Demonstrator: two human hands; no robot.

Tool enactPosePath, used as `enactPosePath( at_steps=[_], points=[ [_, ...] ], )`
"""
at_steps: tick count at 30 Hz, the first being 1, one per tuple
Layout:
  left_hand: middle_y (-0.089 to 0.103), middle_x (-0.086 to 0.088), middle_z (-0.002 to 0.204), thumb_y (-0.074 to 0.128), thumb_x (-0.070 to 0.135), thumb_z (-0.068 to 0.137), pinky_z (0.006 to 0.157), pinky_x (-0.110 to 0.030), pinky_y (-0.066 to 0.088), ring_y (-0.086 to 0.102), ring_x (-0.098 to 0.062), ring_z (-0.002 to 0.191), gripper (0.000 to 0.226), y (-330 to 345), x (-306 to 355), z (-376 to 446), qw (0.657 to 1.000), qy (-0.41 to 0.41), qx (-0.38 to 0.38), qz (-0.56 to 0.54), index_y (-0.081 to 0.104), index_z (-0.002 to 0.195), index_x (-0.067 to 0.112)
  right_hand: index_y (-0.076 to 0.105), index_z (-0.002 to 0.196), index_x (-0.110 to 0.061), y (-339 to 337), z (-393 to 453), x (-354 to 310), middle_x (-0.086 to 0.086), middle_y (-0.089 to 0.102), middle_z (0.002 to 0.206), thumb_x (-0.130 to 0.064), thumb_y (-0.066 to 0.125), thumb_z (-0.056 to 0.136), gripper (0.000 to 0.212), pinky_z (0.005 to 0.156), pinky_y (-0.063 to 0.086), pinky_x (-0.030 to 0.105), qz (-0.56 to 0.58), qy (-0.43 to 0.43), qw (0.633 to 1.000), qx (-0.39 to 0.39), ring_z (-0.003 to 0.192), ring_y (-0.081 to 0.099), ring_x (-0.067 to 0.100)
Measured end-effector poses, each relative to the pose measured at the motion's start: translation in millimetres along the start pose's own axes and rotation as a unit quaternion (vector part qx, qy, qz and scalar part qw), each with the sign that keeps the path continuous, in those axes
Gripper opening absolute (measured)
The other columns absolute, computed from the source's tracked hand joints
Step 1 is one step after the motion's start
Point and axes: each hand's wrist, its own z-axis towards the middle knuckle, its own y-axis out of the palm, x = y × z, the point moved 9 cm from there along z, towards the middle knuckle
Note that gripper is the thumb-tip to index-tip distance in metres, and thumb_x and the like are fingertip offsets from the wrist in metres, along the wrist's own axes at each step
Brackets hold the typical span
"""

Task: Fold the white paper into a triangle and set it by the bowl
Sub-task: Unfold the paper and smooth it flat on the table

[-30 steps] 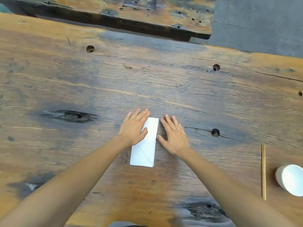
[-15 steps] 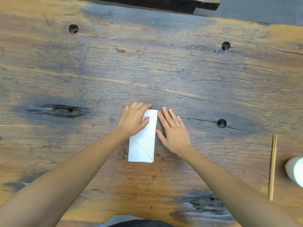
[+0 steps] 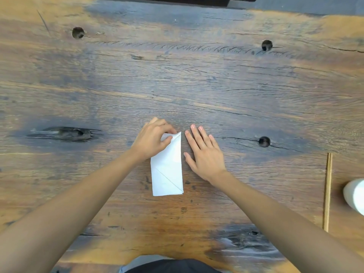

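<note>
A white paper (image 3: 167,170), folded into a narrow upright strip with a diagonal crease near its bottom, lies on the wooden table (image 3: 197,79) in front of me. My left hand (image 3: 152,140) pinches the strip's top left corner between thumb and fingers and curls it up off the wood. My right hand (image 3: 204,152) rests flat on the table just right of the paper, fingers spread, holding nothing. The white bowl (image 3: 354,195) sits at the right edge, partly cut off by the frame.
A pair of wooden chopsticks (image 3: 328,191) lies upright in the view just left of the bowl. The tabletop has several round holes, one (image 3: 264,141) right of my right hand, and a dark knot (image 3: 65,133) at the left.
My left hand went from lying flat on the paper's top to pinching and lifting its top left corner. My right hand stayed flat beside the strip. The camera tilted down.
</note>
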Motion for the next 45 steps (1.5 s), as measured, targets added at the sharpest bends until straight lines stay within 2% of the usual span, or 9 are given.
enactPosePath(
  at_steps=[12,18,22,29,34,37,41,43,45],
  points=[
    [0.073,0.000,0.099,0.074,0.019,0.093,0.078,-0.046,0.054,0.062,-0.027,0.098,0.013,-14.3,0.9,-4.9,0.998,0.005,0.060,0.006,0.081,0.102,0.018,0.013,0.166,-0.023,9.2,0.4,1.1,0.003,0.004,0.175,-0.045,0.038,0.107,0.068,0.131,0.013,0.050,0.031,0.003,0.999,-0.042,0.162,0.003,0.025],
    [0.077,0.000,0.102,0.069,0.014,0.093,0.068,-0.036,0.054,0.069,-0.027,0.082,0.012,-15.3,-1.6,-8.5,0.999,-0.003,0.052,-0.006,0.079,0.100,0.015,0.006,0.164,-0.043,9.2,-0.6,-5.6,0.012,-0.003,0.174,-0.041,0.032,0.108,0.061,0.128,0.011,0.053,-0.019,-0.027,0.999,-0.043,0.162,-0.001,0.033],
    [0.076,-0.003,0.088,0.070,0.009,0.090,0.067,-0.036,0.055,0.069,-0.024,0.072,0.010,-17.7,0.4,-12.2,0.999,0.014,0.036,-0.024,0.078,0.095,0.013,0.013,0.164,-0.044,8.5,-0.8,-9.8,0.018,0.002,0.173,-0.038,0.036,0.107,0.062,0.126,0.019,0.058,-0.034,-0.031,0.998,-0.032,0.160,0.005,0.039],
    [0.075,-0.001,0.085,0.070,0.003,0.086,0.073,-0.038,0.060,0.070,-0.020,0.077,0.009,-28.7,-2.1,-25.3,0.996,0.032,0.055,-0.054,0.075,0.090,0.009,0.020,0.163,-0.043,6.5,-0.2,-11.1,0.019,0.004,0.173,-0.038,0.037,0.106,0.060,0.125,0.021,0.058,-0.038,-0.033,0.998,-0.036,0.160,0.008,0.041],
    [0.071,0.001,0.081,0.055,0.030,0.091,0.072,-0.019,0.051,0.063,-0.011,0.074,0.027,-41.2,-3.2,-40.3,0.992,-0.002,0.063,-0.110,0.071,0.083,0.010,0.011,0.163,-0.046,7.3,0.7,-11.1,0.017,-0.007,0.173,-0.039,0.035,0.107,0.061,0.128,0.012,0.057,-0.032,-0.024,0.997,-0.060,0.161,-0.003,0.039],
    [0.069,0.002,0.076,0.054,0.041,0.096,0.066,-0.019,0.045,0.060,-0.009,0.069,0.036,-47.9,-14.9,-47.8,0.988,-0.058,0.092,-0.112,0.066,0.079,0.013,0.006,0.163,-0.047,7.7,1.1,-11.6,0.016,-0.012,0.173,-0.039,0.032,0.108,0.061,0.128,0.009,0.056,-0.030,-0.018,0.997,-0.074,0.161,-0.009,0.038],
    [0.070,0.003,0.078,0.076,0.016,0.086,0.068,-0.012,0.042,0.059,0.001,0.070,0.012,-52.6,-30.2,-60.3,0.977,-0.112,0.122,-0.136,0.065,0.081,0.012,0.010,0.163,-0.046,5.7,1.1,-13.0,0.015,-0.013,0.173,-0.038,0.033,0.108,0.060,0.129,0.009,0.055,-0.020,-0.010,0.997,-0.075,0.161,-0.009,0.037],
    [0.070,0.001,0.084,0.077,0.004,0.080,0.073,-0.015,0.045,0.060,0.004,0.075,0.015,-52.8,-35.8,-67.4,0.972,-0.122,0.115,-0.162,0.065,0.087,0.010,0.009,0.163,-0.046,5.7,0.8,-13.2,0.014,-0.014,0.173,-0.038,0.033,0.108,0.060,0.129,0.009,0.055,-0.018,-0.007,0.997,-0.078,0.161,-0.010,0.036],
    [0.068,0.001,0.094,0.075,-0.004,0.078,0.072,-0.006,0.042,0.059,0.009,0.076,0.025,-52.3,-42.5,-73.9,0.964,-0.134,0.108,-0.203,0.065,0.094,0.012,0.007,0.163,-0.047,5.9,0.8,-13.6,0.014,-0.016,0.173,-0.038,0.031,0.109,0.060,0.129,0.008,0.054,-0.020,-0.005,0.996,-0.083,0.160,-0.012,0.035]
  ],
)
